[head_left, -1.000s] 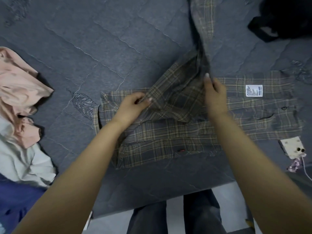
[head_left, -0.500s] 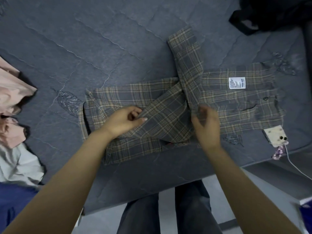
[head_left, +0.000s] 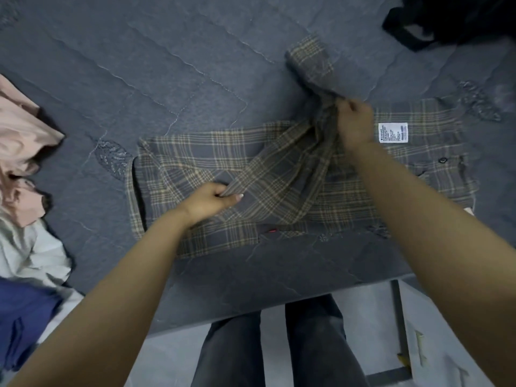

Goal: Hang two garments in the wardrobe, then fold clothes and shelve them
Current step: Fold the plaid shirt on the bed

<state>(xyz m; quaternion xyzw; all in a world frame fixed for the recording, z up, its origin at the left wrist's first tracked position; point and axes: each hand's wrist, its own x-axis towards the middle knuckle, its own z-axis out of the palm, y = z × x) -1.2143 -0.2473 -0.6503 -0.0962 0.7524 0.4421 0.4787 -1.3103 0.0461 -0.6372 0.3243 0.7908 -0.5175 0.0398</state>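
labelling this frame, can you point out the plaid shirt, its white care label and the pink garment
plaid shirt point(head_left: 195, 152), head view, flat body panel left of the sleeve
white care label point(head_left: 393, 132), head view, middle of the tag
pink garment point(head_left: 19, 141), head view, crumpled upper folds

Black item: cut off by top and right edges, kind unclear. Pink garment, white garment, blue garment: cut by left edge. Shirt's white label: print too small to read.
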